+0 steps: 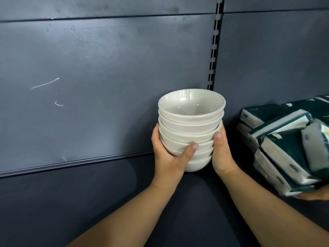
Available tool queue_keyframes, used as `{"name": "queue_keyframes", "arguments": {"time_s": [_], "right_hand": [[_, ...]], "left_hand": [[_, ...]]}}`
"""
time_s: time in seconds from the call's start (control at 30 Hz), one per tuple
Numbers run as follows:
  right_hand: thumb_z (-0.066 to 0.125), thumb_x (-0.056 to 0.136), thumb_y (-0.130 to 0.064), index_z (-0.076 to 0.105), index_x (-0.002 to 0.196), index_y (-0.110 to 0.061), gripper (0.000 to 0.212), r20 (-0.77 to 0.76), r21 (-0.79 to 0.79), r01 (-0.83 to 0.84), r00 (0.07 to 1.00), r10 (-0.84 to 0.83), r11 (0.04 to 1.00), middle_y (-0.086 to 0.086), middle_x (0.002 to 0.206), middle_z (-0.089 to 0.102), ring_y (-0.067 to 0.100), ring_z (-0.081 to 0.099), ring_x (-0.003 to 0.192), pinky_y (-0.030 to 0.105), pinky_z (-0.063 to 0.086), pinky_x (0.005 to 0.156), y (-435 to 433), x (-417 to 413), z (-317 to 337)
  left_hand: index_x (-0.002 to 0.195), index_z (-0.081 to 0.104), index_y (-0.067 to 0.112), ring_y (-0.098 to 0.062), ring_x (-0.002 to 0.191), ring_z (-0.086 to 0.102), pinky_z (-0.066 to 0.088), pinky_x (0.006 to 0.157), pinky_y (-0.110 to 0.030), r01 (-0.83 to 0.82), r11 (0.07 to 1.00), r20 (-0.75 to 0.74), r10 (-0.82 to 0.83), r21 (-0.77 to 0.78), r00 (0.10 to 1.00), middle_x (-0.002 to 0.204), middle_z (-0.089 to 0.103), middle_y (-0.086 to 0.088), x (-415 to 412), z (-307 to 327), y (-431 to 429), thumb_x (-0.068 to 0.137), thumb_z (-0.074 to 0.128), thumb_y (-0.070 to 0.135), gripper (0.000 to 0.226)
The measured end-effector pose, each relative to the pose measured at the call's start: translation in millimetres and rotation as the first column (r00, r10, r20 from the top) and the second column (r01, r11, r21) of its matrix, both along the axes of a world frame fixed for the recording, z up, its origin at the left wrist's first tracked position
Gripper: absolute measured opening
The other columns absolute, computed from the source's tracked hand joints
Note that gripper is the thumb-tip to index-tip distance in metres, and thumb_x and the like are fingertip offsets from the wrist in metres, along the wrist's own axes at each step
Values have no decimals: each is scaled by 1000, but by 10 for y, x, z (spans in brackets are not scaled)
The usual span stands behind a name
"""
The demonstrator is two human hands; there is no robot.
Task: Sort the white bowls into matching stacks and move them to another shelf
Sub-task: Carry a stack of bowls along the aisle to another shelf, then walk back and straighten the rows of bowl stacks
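Note:
A stack of several matching white bowls (191,120) stands upright in the middle of the view, over a dark grey shelf (89,193). My left hand (169,154) grips the stack's lower left side, thumb across the front. On the lower right side my right hand (222,152) grips it, with the thumb pointing up along the bowls. The bottom bowl is level with the shelf surface; I cannot tell whether it touches the shelf. The fingers of both hands are hidden behind the stack.
Green and white tissue packs (288,145) lie piled on the shelf at the right, close to my right arm. Another person's hand (315,195) shows under the pile at the right edge. A dark back panel (106,77) and a slotted upright (214,50) rise behind.

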State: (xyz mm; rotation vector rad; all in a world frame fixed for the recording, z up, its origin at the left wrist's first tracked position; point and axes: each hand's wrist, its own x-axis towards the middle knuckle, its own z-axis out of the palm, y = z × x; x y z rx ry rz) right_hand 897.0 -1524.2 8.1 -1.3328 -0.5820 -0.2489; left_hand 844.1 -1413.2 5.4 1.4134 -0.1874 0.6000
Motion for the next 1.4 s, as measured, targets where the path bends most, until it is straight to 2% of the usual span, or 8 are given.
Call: {"name": "queue_keyframes", "arguments": {"time_s": [0.23,0.5,0.67,0.8,0.97,1.17,1.3,1.4], "right_hand": [[60,60,-76,36,134,0,108,-10,20,19,1000,-19,1000,10,126,54,17,54,116,25,46,92,-35,-69,7],[54,75,-49,55,104,-41,30,97,-62,331,941,-325,942,2,120,58,17,53,115,42,42,101,-274,-477,256],[55,79,-41,54,102,-33,24,290,-190,305,925,-244,933,-23,105,52,-12,48,103,8,36,94,-240,-946,543],[63,85,-18,60,95,-25,12,264,-315,119,964,-34,941,-24,93,56,-21,49,87,0,34,81,-33,-1331,585],[61,86,-15,61,80,-31,17,66,-347,-187,973,223,919,-19,84,62,-3,57,79,3,41,72,431,-1813,590],[63,84,-12,61,84,-31,19,-25,-437,-505,834,552,744,-16,83,62,-4,57,75,3,42,68,1148,-2652,430],[63,85,-11,63,97,-22,16,-18,-488,-588,746,666,645,-17,83,62,-7,58,75,7,42,73,1490,-3320,198],[64,84,-14,66,109,-11,25,98,-589,-525,708,699,614,-3,100,68,1,59,93,12,39,84,1708,-3907,-103]], "left_hand": [[134,27,34,2,119,46,42,88,-11,1,999,-45,0,41,999,134,44,13,-71,24,3,45,76,65,106],[116,54,34,11,99,56,43,92,-15,-85,977,-136,113,194,984,106,62,21,-439,315,147,88,59,25,30],[79,63,28,16,69,58,43,75,-3,-250,929,-89,283,272,955,79,65,15,-1042,602,288,91,54,14,20],[68,64,24,13,69,59,40,71,-2,-377,846,-68,431,378,900,67,66,19,-1674,665,456,91,54,18,26],[68,65,28,9,62,56,40,62,-5,-562,690,-24,641,456,767,65,66,17,-2606,592,790,89,57,18,24],[70,64,20,6,61,59,43,62,-5,-747,548,-22,812,375,584,60,67,18,-3859,425,1166,86,60,10,19],[73,64,26,8,56,56,41,55,-8,-795,426,-79,896,431,437,63,66,22,-4689,198,1326,84,65,25,12],[75,61,36,7,64,53,36,52,-7,-771,208,-29,971,602,239,70,62,26,-5385,-73,1347,73,55,49,15]]}}
